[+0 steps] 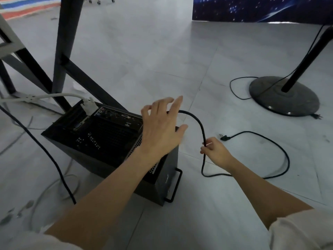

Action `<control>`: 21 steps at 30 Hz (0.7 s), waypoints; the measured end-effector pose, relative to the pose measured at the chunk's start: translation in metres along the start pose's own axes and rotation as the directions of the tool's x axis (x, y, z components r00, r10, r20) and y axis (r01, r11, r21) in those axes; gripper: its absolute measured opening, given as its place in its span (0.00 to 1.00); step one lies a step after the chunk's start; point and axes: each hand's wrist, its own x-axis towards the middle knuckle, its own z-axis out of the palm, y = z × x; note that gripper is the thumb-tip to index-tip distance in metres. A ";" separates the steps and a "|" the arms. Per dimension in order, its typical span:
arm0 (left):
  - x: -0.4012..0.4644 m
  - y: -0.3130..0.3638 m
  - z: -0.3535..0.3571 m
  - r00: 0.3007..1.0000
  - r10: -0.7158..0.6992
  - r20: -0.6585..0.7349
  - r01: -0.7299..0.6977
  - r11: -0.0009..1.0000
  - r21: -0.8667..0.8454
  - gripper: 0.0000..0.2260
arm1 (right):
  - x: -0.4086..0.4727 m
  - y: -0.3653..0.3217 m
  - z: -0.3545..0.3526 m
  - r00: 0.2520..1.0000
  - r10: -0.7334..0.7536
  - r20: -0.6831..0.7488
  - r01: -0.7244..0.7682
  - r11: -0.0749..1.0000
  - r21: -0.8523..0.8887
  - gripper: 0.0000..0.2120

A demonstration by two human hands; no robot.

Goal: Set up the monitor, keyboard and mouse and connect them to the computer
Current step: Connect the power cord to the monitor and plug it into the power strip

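Observation:
A black computer tower [100,141] lies on its side on the floor, its rear port panel facing up. A white cable's plug [89,107] sits in a port at the panel's far end. My left hand [162,127] hovers over the tower's right end, fingers spread and straight, holding nothing. My right hand [214,150] pinches a black power cable [200,123] that arches up to the tower's far right corner, behind my left hand. The cable loops over the floor to its free wall plug [224,137]. Monitor, keyboard and mouse are out of view.
A table's black metal legs [63,56] stand behind the tower. A white power strip [27,97] lies at the left. A thin black cable [45,152] and grey cables [54,184] cross the floor at left. A stand's round base [282,96] with its cord sits at right.

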 end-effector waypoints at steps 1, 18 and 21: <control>0.002 0.012 0.004 0.996 0.083 -0.027 -0.082 0.996 0.046 0.30 | -0.003 0.005 -0.007 0.999 0.021 0.033 -0.020 1.000 -0.023 0.10; -0.057 0.148 0.156 0.612 0.266 0.744 -0.473 0.878 0.075 0.12 | -0.056 0.156 -0.078 0.971 0.236 -0.049 -0.232 0.863 -0.449 0.06; -0.058 0.136 0.164 0.623 0.089 0.777 -0.375 0.906 0.196 0.11 | -0.058 0.165 -0.076 0.974 0.211 -0.084 -0.221 0.793 -0.567 0.06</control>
